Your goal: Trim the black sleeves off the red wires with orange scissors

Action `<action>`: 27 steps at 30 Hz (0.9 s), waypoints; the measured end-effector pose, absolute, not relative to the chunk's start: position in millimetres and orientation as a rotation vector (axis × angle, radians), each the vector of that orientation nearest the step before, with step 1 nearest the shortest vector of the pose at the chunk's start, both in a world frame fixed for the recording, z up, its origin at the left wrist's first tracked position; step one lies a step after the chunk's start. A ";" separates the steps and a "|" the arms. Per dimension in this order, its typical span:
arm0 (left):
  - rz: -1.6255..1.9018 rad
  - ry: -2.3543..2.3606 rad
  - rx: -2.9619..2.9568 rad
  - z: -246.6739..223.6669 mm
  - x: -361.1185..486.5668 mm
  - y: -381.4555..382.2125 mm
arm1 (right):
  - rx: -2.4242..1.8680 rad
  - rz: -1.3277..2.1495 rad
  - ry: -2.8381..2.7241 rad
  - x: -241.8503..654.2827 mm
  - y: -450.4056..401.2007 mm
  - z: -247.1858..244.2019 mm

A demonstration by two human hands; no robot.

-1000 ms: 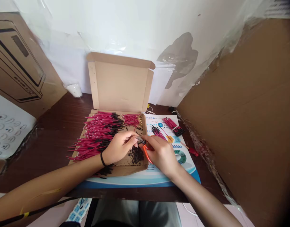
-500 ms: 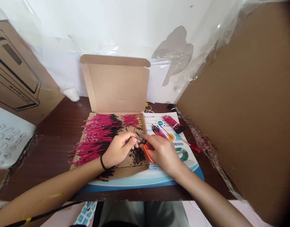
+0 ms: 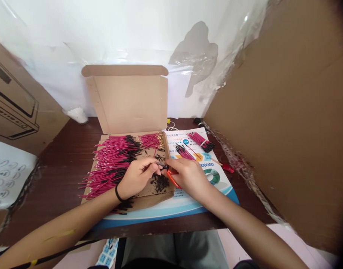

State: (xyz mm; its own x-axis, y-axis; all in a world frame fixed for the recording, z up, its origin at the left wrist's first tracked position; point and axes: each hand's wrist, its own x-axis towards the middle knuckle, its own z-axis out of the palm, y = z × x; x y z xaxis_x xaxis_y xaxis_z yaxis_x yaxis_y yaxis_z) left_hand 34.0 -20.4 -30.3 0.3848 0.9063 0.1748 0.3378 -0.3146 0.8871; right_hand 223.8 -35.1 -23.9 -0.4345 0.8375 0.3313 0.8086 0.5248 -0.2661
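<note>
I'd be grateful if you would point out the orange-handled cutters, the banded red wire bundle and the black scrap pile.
Orange-handled cutters [image 3: 173, 180]: head view, on a handle.
Banded red wire bundle [image 3: 196, 139]: head view, on the wires.
Black scrap pile [image 3: 160, 183]: head view, on its middle.

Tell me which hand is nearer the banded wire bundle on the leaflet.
Right. The right hand lies below the banded wire bundle; the left hand lies farther left, over the cardboard box.

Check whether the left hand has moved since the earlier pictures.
Yes, slightly: the left hand has drawn back toward the person, judged against the open cardboard box lid.
</note>
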 end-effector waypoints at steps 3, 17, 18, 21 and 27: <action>0.878 1.065 1.851 -32.0 33.3 -20.5 | -1.394 0.062 -2.325 224.5 -36.3 -24.6; 0.949 1.070 1.573 -36.0 36.0 -19.9 | -1.433 0.068 -2.186 225.4 -34.4 -24.2; 0.943 1.075 1.574 -35.6 35.9 -19.7 | -1.431 0.074 -2.194 225.3 -34.6 -24.7; 0.939 1.068 1.570 -34.3 36.0 -20.0 | -1.409 0.064 -2.195 225.6 -34.4 -26.6; 0.933 1.060 1.589 -32.4 37.0 -20.9 | -1.419 0.063 -2.222 225.1 -33.9 -28.5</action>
State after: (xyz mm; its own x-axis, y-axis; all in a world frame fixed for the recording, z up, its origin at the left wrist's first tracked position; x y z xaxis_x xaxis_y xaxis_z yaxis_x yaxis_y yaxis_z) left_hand 37.0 -20.9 -32.4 0.3265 0.9420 0.0773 0.1960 -0.1475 0.9694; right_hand 225.1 -33.9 -28.5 -0.3326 0.8620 0.3826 0.8389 0.4557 -0.2976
